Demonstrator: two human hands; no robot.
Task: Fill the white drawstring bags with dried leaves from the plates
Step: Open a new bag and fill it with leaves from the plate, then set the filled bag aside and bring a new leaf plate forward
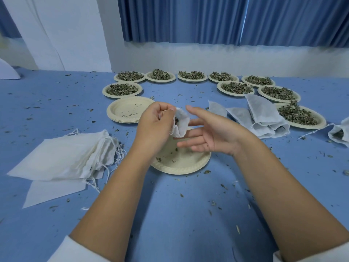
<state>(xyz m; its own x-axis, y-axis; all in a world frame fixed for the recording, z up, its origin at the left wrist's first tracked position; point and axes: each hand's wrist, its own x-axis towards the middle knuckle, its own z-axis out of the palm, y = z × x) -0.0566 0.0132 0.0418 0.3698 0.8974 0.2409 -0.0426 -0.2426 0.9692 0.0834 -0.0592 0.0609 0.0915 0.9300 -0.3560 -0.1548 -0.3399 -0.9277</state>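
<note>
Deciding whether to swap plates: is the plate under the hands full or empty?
Nearly empty: the plate shows bare cream surface with only a few leaf scraps.

White bag (181,122), mouth open with dark leaves inside, pinched by left hand (156,125) above nearly empty plate (181,163). Flat empty bags (66,157) piled left, filled bags (264,118) heaped right. Full plates (191,75) of dried leaves arc behind, beside plate stack (128,110).

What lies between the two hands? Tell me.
In the head view, a white drawstring bag with dark leaves inside lies there, pinched by the left hand; the right hand is open beside it.
</note>
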